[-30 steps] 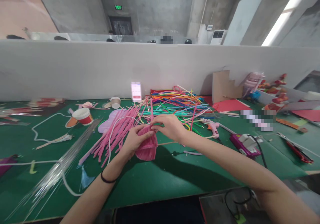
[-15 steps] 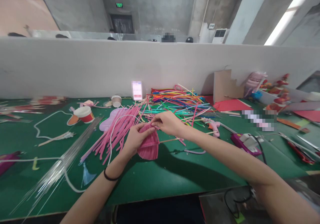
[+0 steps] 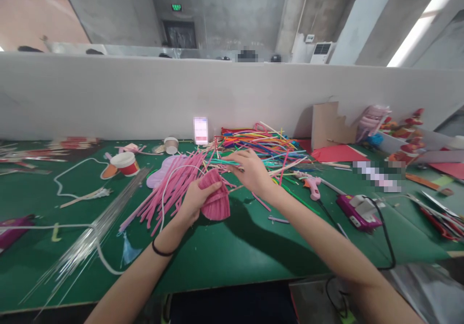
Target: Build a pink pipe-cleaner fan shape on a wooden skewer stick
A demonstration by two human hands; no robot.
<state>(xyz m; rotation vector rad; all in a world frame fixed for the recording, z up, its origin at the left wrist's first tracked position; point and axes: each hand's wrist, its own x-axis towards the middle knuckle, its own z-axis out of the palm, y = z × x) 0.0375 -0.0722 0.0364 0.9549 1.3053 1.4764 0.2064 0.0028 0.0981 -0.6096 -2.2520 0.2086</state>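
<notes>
A pink ribbed piece [image 3: 216, 205], seemingly built from fuzzy pipe cleaners laid side by side, is held in my left hand [image 3: 195, 199], thumb across its front. A thin wooden stick [image 3: 236, 188] shows at the piece's right edge. Up and to the right of it, my right hand [image 3: 252, 172] hovers apart from the piece with its fingers loosely stretched and nothing visible in them. Behind that hand lies a heap of multicoloured pipe cleaners [image 3: 261, 140]. A bundle of pink pipe cleaners [image 3: 159, 198] lies left of my left hand.
A pink glue gun [image 3: 312, 185] and a purple power strip [image 3: 358, 213] lie at right. Clear thin rods [image 3: 97, 227], a white cable [image 3: 105, 266] and a paper cup [image 3: 125, 163] are at left. A lit phone [image 3: 200, 131] leans on the partition [image 3: 145, 97]; pliers [image 3: 435, 220] lie far right.
My right hand has let go of the pink piece and moved up and right. My left hand keeps hold of the piece, which has tilted slightly.
</notes>
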